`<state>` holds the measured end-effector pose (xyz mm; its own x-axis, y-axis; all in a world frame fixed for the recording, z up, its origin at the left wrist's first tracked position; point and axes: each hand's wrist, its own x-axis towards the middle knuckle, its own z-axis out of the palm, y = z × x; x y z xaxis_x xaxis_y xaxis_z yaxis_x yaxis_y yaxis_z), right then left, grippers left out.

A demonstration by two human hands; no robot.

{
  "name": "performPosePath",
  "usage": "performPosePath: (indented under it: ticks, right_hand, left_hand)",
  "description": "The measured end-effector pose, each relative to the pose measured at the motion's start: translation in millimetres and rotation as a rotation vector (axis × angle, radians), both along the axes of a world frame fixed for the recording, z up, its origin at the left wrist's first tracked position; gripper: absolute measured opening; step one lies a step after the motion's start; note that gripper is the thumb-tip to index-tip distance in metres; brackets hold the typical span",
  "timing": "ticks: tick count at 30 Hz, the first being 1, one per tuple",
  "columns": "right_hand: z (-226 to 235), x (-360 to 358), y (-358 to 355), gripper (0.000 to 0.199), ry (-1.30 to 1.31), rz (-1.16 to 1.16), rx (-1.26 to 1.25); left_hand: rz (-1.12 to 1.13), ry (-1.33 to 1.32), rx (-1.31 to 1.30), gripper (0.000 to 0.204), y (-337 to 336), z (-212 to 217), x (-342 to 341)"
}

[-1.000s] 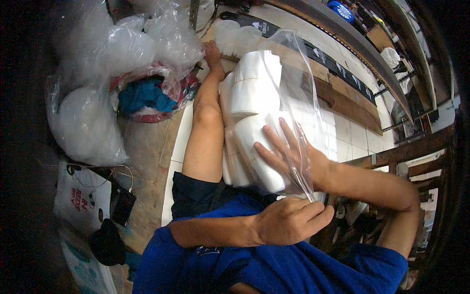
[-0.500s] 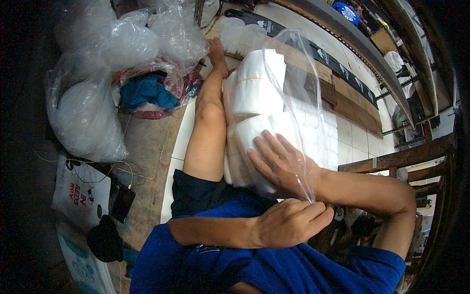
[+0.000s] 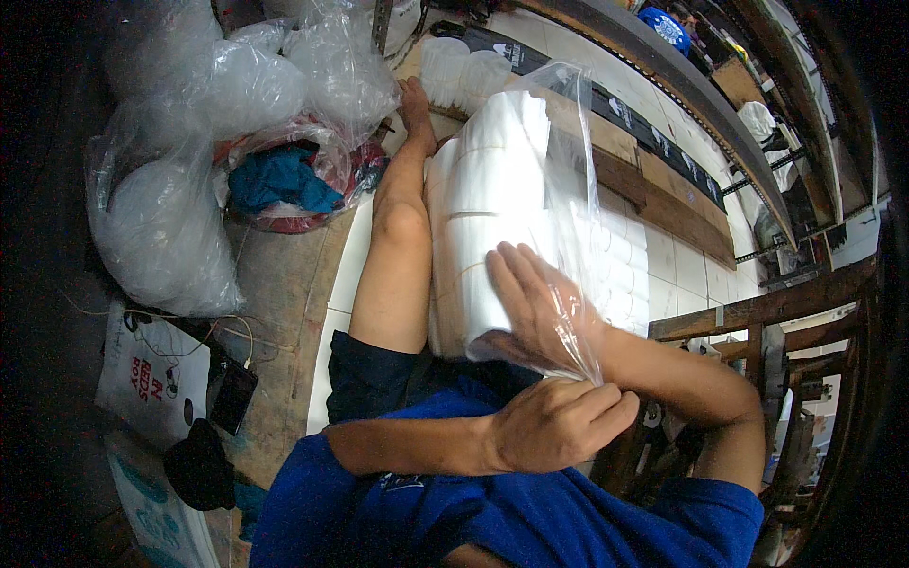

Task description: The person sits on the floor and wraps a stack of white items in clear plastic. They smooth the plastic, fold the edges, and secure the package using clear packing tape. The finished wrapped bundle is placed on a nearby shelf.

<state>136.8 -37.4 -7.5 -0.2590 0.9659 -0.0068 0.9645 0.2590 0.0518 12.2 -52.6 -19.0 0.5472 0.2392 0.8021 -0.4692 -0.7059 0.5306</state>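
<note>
White banded bundles [image 3: 488, 170] of folded sheet material stand stacked in a large clear plastic bag [image 3: 592, 142] beside my bent leg. My right hand [image 3: 544, 303] lies open, fingers stretched against the lower bundle. Shiny film from the bag gathers over its back and wrist. Close by, my left hand [image 3: 568, 424] is closed in a fist on the gathered plastic at the bag's near end. More white bundles [image 3: 620, 270] show to the right, partly behind the film.
Stuffed clear bags [image 3: 166, 237] and a bag with teal cloth [image 3: 284, 180] sit at the left. A phone [image 3: 233, 398] with a cable and a black cap [image 3: 199, 464] lie nearer. Wooden boards [image 3: 663, 204] cross the far floor. A wooden frame [image 3: 786, 303] stands right.
The lower bundle has shifted nearer and lines up under the upper one. My right hand has slid slightly nearer, its elbow drawn inward. The bag's far edge has moved left. My left hand keeps its grip.
</note>
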Motion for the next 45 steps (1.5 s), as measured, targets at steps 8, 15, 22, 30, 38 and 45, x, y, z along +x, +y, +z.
performPosePath:
  ticks: [8,15,22,30,38,45]
  right_hand:
    - [-14,4,-9,0.101,-0.009,0.152,-0.153]
    - [51,52,53,0.074,0.218,-0.123,-0.362]
    - [10,93,162,0.080,0.240,-0.521,-0.207]
    - [-61,144,227,0.084,0.343,-0.337,0.093]
    - [-175,219,250,0.053,1.550,-0.135,0.178]
    - [-18,118,210,0.052,0.153,-0.120,-0.019]
  left_hand:
    - [-0.171,0.083,-0.021,0.025,0,-10,-17]
    - [-0.312,0.141,-0.031,0.027,25,9,-43]
    - [0.315,0.078,0.070,0.050,119,68,-34]
    - [0.568,0.916,0.027,0.095,305,62,112]
    - [0.480,0.814,0.144,0.072,274,44,179]
    - [0.432,0.654,-0.301,0.028,323,29,142]
